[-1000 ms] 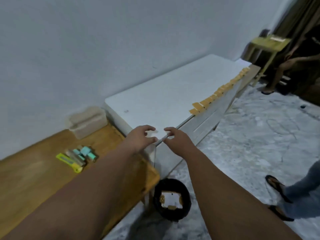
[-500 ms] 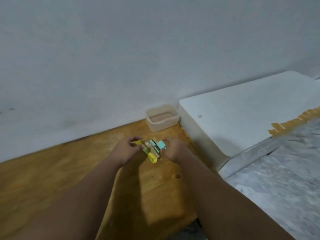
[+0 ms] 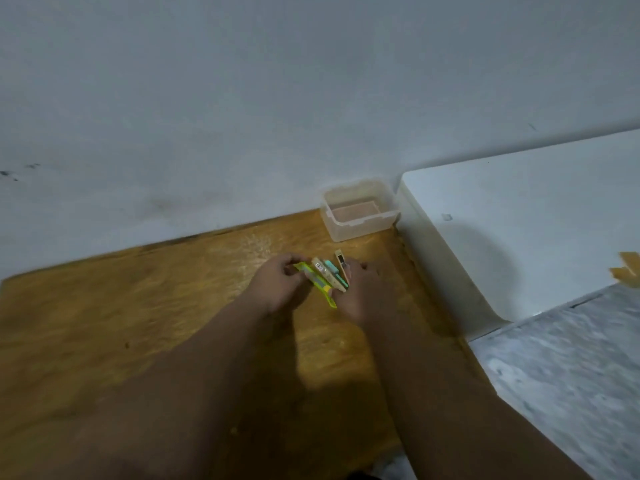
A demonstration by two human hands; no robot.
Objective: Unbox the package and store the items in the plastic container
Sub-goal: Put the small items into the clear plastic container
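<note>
A small bundle of items (image 3: 323, 278), yellow-green, beige and teal, lies between my two hands on the wooden table (image 3: 138, 306). My left hand (image 3: 277, 287) grips its left end, on the yellow-green piece. My right hand (image 3: 363, 289) holds the right side, with a thin tan piece (image 3: 341, 263) sticking up by its fingers. The clear plastic container (image 3: 360, 211) stands open behind the hands, against the wall, and looks empty apart from a pinkish bottom. I cannot tell what the items are.
A white table (image 3: 519, 220), slightly higher, adjoins the wooden one on the right, touching the container's side. Strips of tan tape (image 3: 627, 268) stick to its right edge. Grey marbled floor (image 3: 571, 375) lies at the lower right. A bare wall runs behind.
A second ago both hands were at the white table's corner. They have moved left to the items on the wooden table and closed on them; the view has swung left.
</note>
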